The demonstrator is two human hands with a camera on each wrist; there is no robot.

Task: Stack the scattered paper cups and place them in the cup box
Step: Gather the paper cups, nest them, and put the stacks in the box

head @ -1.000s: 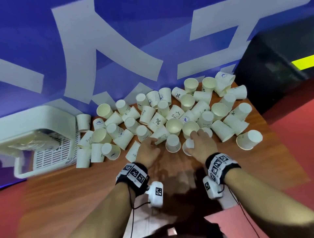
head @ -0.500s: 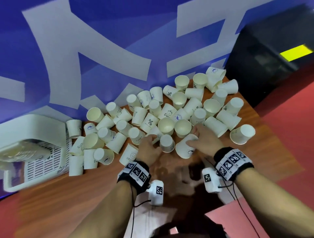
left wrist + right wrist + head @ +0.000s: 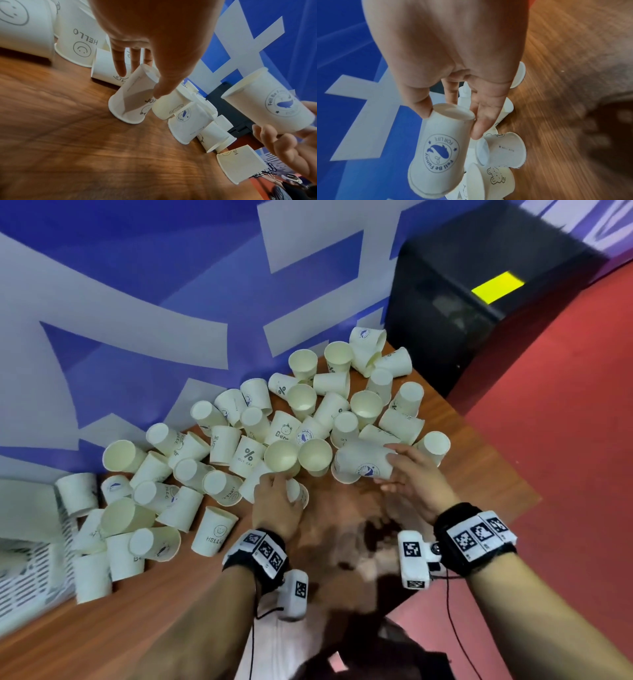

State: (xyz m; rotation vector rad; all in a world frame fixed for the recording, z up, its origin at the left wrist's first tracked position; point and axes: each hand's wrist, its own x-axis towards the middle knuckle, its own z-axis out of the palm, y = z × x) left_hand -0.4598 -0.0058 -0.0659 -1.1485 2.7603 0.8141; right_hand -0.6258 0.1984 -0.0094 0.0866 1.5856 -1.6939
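Many white paper cups (image 3: pixel 250 455) lie scattered on the wooden table (image 3: pixel 137 628), some upright, some upside down, some on their sides. My right hand (image 3: pixel 407 474) (image 3: pixel 452 119) grips a cup with a blue round logo (image 3: pixel 363 465) (image 3: pixel 440 148) (image 3: pixel 269 102) by its base, lifted off the table and tilted. My left hand (image 3: pixel 277 498) (image 3: pixel 141 83) pinches an upside-down cup (image 3: pixel 298 494) (image 3: pixel 135 94) between thumb and fingers, its rim on the table. The white slatted cup box (image 3: pixel 34 577) sits at the far left.
A blue wall with white shapes (image 3: pixel 171 302) rises right behind the cups. A black cabinet with a yellow label (image 3: pixel 462 302) stands off the table's right end, over red floor (image 3: pixel 565 440). Bare wood lies between me and the cups.
My right hand has taken the logo cup from the table's front and lifted it up and to the right. My left hand has closed on the upside-down cup beside it.
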